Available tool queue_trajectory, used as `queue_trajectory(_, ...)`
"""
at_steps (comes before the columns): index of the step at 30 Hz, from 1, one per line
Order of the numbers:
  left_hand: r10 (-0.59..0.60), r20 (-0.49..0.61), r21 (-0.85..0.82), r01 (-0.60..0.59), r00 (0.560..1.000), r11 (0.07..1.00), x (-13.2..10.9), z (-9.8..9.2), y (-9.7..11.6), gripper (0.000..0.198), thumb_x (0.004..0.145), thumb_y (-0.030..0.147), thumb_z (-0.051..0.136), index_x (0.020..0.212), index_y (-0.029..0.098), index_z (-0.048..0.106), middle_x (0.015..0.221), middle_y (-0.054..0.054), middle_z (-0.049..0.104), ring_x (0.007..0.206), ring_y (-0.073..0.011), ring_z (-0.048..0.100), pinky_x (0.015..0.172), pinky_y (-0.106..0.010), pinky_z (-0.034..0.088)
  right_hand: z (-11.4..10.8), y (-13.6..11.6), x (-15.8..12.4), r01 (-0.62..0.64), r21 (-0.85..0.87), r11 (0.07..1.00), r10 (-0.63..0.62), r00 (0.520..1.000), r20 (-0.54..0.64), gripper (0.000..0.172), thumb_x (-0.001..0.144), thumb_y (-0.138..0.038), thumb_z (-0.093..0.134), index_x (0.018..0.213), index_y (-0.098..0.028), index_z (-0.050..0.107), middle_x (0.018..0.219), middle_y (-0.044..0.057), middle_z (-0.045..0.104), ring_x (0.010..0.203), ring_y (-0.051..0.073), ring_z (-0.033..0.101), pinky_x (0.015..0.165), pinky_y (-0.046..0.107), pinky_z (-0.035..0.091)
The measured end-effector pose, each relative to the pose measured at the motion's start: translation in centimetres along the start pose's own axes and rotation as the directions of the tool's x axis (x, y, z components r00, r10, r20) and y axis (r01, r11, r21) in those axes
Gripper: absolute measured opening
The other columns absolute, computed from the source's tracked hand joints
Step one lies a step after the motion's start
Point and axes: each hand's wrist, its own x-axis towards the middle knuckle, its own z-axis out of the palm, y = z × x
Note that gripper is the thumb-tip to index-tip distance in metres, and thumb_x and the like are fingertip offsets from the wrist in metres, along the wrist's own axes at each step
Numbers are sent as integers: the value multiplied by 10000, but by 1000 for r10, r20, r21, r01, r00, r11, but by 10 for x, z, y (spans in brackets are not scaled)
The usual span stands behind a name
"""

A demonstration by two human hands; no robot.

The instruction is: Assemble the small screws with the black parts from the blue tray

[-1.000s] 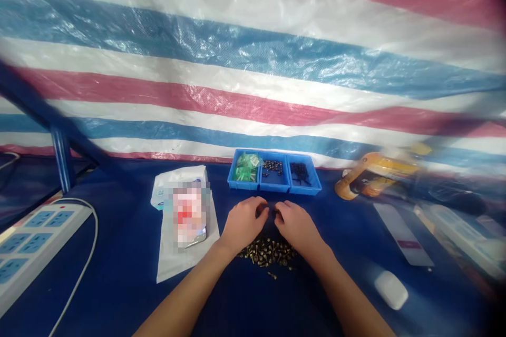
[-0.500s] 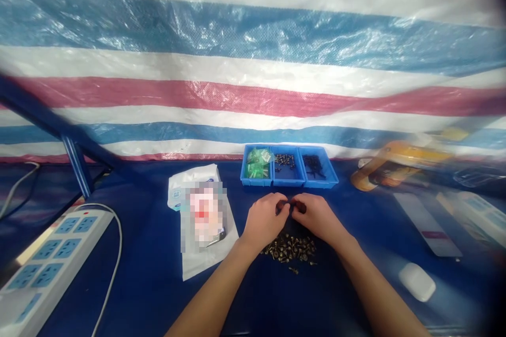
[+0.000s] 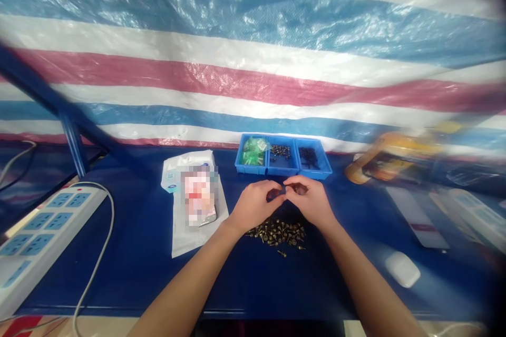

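Two bare hands [image 3: 280,202] work over a navy cloth [image 3: 138,274], below a blue divided tray [image 3: 283,171]. Their fingertips [image 3: 276,188] pinch closed around something tiny and dark, mostly hidden. Just beneath lies a loose heap of brass screws [image 3: 276,234], light, hard and slippery, best taken by the shank.

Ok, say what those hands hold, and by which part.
The left hand and right hand meet at the fingertips around something small; what, and which part, cannot be told.
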Motion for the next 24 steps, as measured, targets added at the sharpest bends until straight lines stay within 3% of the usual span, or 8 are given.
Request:
queue_trajectory(4, 8, -9, -75, -9, 1000, 997, 0, 1, 0, 144, 906, 295, 577, 911, 219, 699, 820, -1, 683, 701, -134, 586, 677, -245, 444, 8, 1, -2, -6, 59, 998, 10, 997, -78, 174, 737, -239, 644, 882, -193, 729, 783, 25, 716, 657, 157, 636, 629, 264, 514)
queue_trajectory(8, 0, 26, -117, 3, 1000, 993, 0, 1, 3, 147, 902, 312, 585, 903, 222, 701, 833, 4, 693, 705, -133, 587, 672, -241, 438, 7, 7, 0, -15, 82, 996, 22, 996, -84, 174, 752, -264, 636, 886, -189, 719, 813, 37, 727, 676, 167, 658, 651, 280, 538)
queue_trajectory(13, -14, 42, -46, 16, 999, 999, -1, 3, 5, 137, 888, 334, 610, 927, 238, 699, 846, 0, 685, 744, -152, 604, 685, -246, 440, 8, 12, 2, -21, 102, 995, 28, 997, -66, 164, 773, -290, 629, 883, -195, 705, 777, 36, 715, 659, 172, 651, 636, 295, 546)
queue_trajectory(17, 12, 26, 50, -13, 1000, 999, -3, 4, 3, 150, 908, 293, 568, 814, 212, 652, 779, -2, 649, 723, -152, 590, 661, -248, 405, 12, 10, 1, 17, 76, 997, -15, 999, -31, 167, 766, -271, 624, 891, -201, 709, 814, 41, 723, 690, 179, 656, 655, 302, 548)
queue_trajectory(24, 43, -2, 65, -43, 999, 997, -4, -1, 5, 198, 933, 256, 503, 779, 198, 613, 748, -8, 625, 696, -145, 571, 659, -252, 398, 13, 5, 1, 98, 90, 991, -98, 995, -5, 167, 795, -276, 628, 918, -208, 719, 839, 36, 717, 713, 172, 645, 668, 297, 532)
